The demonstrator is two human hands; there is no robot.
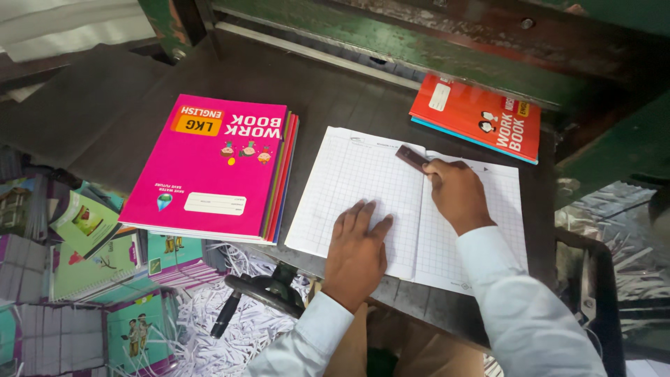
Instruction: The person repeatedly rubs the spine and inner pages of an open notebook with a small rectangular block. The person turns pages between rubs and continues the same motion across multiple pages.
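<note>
An open notebook point(363, 181) with squared white pages lies flat on the dark metal table point(125, 119). My left hand point(357, 248) presses flat on its left page near the centre fold, fingers together. My right hand point(457, 192) rests on the right page and grips a small dark brown block point(412, 158) that sits on the fold near the top. Both arms wear white sleeves.
A stack of workbooks with a pink cover point(213, 164) lies left of the notebook. A red workbook point(478, 115) sits under the green machine bar point(419, 49) at the back. Below the table edge are book piles point(77, 265), paper shreds point(230, 328) and a black handle point(262, 290).
</note>
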